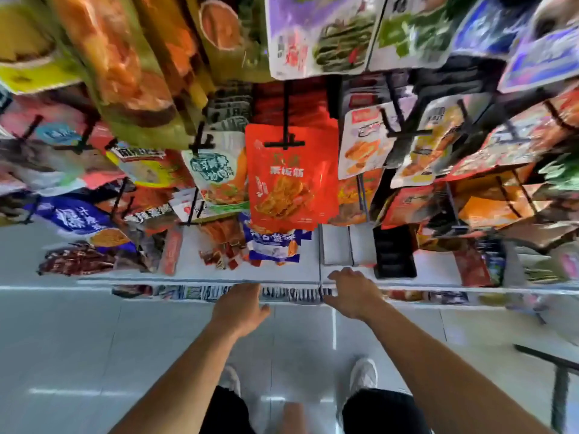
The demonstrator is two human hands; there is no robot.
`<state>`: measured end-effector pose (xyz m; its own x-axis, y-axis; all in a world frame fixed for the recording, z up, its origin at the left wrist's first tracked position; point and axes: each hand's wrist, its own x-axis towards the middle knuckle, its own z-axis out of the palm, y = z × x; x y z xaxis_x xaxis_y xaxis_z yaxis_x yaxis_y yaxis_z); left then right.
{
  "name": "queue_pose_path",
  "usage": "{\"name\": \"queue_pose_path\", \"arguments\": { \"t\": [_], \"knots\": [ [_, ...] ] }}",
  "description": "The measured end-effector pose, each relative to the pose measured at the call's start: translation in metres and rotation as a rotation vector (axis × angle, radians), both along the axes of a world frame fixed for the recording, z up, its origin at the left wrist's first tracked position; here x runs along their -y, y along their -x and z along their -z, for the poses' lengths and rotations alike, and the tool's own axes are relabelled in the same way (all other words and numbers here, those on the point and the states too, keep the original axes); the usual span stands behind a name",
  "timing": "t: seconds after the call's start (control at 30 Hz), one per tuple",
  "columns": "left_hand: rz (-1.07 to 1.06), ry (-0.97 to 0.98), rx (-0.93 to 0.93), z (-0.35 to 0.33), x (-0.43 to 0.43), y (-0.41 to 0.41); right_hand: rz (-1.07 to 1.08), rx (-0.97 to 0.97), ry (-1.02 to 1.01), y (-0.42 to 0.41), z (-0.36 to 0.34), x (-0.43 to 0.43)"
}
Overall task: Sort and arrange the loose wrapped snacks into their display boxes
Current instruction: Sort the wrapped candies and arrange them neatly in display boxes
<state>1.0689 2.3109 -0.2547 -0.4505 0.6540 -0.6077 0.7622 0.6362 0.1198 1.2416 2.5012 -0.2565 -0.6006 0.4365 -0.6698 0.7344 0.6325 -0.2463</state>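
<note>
At the front edge of a white shelf (282,272), both of the person's bare hands reach forward from below. The left hand (239,308) lies palm down with its thumb held apart, and its fingers point into a row of small wrapped packets (216,292) standing on the level just under that edge; the fingertips are lost in blur, so I cannot tell whether they hold a packet. The right hand (354,292) is spread wide, fingers over the shelf edge and thumb pointing toward the row, and grips nothing. Farther back on the shelf, a loose heap of small red wrapped snacks (225,255) lies just beside a blue and white bag (272,245), with a black box (394,252) to the right and a pile of dark red snacks (78,261) well apart to the left. Above them a red bag (291,180) hangs from a black hook (285,142), among many other hanging bags. Below the arms, two white shoes (363,372) stand on a pale tiled floor (94,339).
</note>
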Motion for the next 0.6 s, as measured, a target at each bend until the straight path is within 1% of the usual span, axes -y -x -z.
{"name": "queue_pose_path", "arguments": {
  "t": [0.17, 0.23, 0.33, 0.43, 0.53, 0.6],
  "knots": [
    [-0.111, -0.187, -0.070, 0.127, 0.013, 0.041, -0.019, -0.136, -0.024, 0.047, 0.130, 0.004],
    [-0.115, -0.262, -0.133, 0.181, 0.017, 0.060, -0.028, -0.213, -0.077, 0.065, 0.186, 0.007],
    [-0.118, -0.384, -0.223, 0.247, 0.017, 0.084, -0.037, -0.344, -0.211, 0.088, 0.247, 0.012],
    [-0.097, -0.513, -0.281, 0.291, 0.016, 0.100, -0.007, -0.459, -0.330, 0.102, 0.284, 0.013],
    [-0.074, -0.593, -0.326, 0.311, 0.025, 0.102, 0.035, -0.559, -0.372, 0.102, 0.304, 0.021],
    [-0.090, -0.621, -0.313, 0.317, 0.039, 0.092, 0.037, -0.600, -0.372, 0.094, 0.312, 0.032]
  ]
}}
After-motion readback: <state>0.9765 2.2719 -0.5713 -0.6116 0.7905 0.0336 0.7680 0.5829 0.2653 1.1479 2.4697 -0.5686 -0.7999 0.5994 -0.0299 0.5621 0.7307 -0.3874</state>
